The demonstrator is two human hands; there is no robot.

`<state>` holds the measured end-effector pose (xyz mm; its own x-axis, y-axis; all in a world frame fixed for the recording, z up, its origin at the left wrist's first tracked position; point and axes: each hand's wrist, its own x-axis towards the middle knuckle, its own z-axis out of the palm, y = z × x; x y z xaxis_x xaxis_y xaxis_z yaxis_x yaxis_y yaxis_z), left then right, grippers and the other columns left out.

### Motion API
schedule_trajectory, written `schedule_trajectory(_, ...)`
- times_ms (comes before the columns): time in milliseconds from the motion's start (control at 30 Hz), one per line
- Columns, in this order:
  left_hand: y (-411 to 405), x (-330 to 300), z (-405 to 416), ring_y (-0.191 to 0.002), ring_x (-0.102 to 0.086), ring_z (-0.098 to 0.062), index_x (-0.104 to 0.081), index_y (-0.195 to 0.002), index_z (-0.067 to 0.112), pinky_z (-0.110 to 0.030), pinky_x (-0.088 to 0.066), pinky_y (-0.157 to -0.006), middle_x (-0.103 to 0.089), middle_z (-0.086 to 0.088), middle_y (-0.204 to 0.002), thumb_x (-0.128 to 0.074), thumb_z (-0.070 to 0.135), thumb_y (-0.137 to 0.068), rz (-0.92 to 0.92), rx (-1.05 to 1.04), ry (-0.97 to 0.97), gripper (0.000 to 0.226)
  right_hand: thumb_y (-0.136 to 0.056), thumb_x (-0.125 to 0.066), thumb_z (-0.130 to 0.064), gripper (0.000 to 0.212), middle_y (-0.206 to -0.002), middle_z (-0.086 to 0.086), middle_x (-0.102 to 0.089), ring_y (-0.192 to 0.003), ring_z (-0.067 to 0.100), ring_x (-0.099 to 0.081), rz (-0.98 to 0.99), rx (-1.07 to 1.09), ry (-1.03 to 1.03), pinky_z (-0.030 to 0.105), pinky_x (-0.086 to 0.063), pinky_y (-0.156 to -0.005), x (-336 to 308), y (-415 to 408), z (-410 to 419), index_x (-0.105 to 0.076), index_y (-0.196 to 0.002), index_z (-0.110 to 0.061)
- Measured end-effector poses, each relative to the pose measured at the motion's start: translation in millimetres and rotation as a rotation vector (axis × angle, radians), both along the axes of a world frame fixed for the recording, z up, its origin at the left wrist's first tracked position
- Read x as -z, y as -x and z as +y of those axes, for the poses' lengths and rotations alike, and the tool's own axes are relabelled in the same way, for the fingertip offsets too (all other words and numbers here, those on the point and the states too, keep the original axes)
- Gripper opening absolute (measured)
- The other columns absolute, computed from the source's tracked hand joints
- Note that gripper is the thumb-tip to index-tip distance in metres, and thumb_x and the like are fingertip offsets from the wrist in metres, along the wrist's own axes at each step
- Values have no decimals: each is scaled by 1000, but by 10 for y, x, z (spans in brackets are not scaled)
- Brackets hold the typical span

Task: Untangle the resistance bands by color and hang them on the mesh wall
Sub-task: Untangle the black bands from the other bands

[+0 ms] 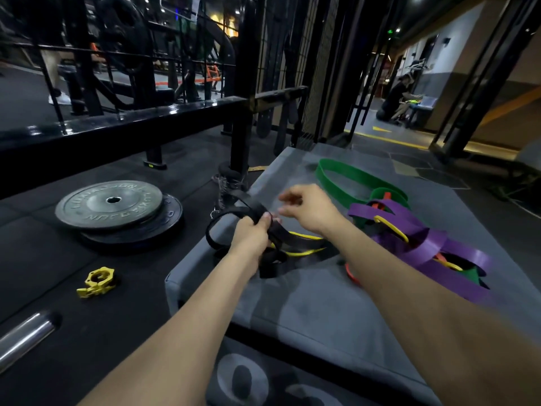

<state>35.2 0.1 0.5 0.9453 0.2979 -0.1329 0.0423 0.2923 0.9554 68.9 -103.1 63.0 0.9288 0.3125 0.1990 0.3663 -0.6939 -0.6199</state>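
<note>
On a grey padded box (307, 312) lies a tangle of resistance bands. My left hand (253, 231) is shut on a folded black band (248, 208) at the box's left edge. My right hand (310, 208) hovers just right of it, blurred, fingers apart and holding nothing. A thin yellow band (304, 252) runs under the black one. Further right, a green band (348, 183), a wide purple band (433, 250), an orange band (351, 276) and another yellow loop (392, 228) are knotted together. The mesh wall (314, 68) stands behind the box.
Stacked weight plates (111, 206) lie on the black floor to the left, with a yellow barbell collar (98, 281) and a steel bar end (25, 338) nearer me. A black rack frame (146, 118) runs behind. A person (395, 98) kneels far right.
</note>
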Motion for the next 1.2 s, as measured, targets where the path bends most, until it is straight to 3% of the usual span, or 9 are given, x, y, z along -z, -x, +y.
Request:
schedule_trajectory(167, -27, -76, -18, -49, -51, -8, -50, -68, 14, -29, -43, -67, -55, 11, -44, -40, 13, -99, -26, -40, 113, 33, -78, -58, 3, 34, -111, 14, -69, -108, 23, -62, 83, 141, 209, 24, -44, -91, 368, 0, -441, -69, -109, -7)
schedule_trajectory(267, 25, -174, -79, -40, -43, -5, -43, -66, 14, -20, -40, -50, -49, 4, -52, -39, 7, -98, -43, -94, 197, 32, -76, -67, -11, 39, -115, 12, -62, -114, 30, -54, -2, 136, 420, 32, -42, -96, 535, 35, -643, -66, -114, -19)
schedule_trajectory(367, 6, -128, -88, -38, -42, -7, -45, -71, 12, -19, -37, -45, -47, 3, -50, -40, 9, -96, -39, -98, 43, 25, -83, -51, -12, 43, -123, 6, -47, -118, 33, -39, -131, 205, 618, 41, -36, -100, 659, 75, -859, -53, -124, -26)
schedule_trajectory(467, -24, -12, -120, -55, -45, -22, -46, -74, 12, -31, -37, -62, -51, 7, -44, -43, 18, -95, -9, -62, -282, 22, -86, -49, -10, 32, -121, 5, -47, -115, 31, -40, -245, 287, 731, 39, -37, -94, 681, 96, -1067, -57, -115, -19)
schedule_trajectory(700, 58, 25, -423, -111, -49, -36, -42, -108, 4, -42, -41, -78, -45, -15, -119, -47, 38, -93, 126, -72, -1171, 38, -79, -64, -20, 17, -98, 7, -56, -102, 27, -51, -241, 323, 315, 36, -40, -74, 713, 204, -1275, -71, -94, -13)
schedule_trajectory(800, -19, -13, -586, -117, -45, -37, -40, -115, 2, -46, -43, -81, -38, -16, -126, -60, 42, -85, 152, -138, -1288, 54, -78, -67, -22, 16, -93, 5, -58, -98, 23, -52, -224, 333, 145, 37, -44, -74, 614, 207, -1348, -73, -93, -16)
schedule_trajectory(933, -95, -170, -868, -110, -46, -37, -41, -117, -1, -42, -43, -86, -43, -19, -120, -66, 44, -79, -78, -261, -1585, 64, -80, -66, -25, 17, -89, 3, -57, -97, 23, -53, -168, 287, 105, 36, -42, -74, 633, 136, -1487, -73, -94, -19)
schedule_trajectory(1067, -296, -263, -1225, -112, -47, -35, -48, -116, 5, -40, -39, -94, -43, -16, -118, -42, 50, -92, -162, 177, -1484, 51, -82, -64, -20, 16, -90, 8, -60, -96, 27, -54, -164, 306, 49, 36, -43, -75, 638, 81, -1630, -71, -92, -11)
schedule_trajectory(1200, -400, -270, -1482, -104, -56, -24, -56, -112, 13, -30, -43, -86, -57, -8, -111, -61, 44, -84, -181, 591, -1302, 43, -78, -57, -2, 22, -99, 16, -62, -100, 32, -54, -162, 290, -5, 37, -43, -82, 600, 88, -1768, -70, -96, -4)
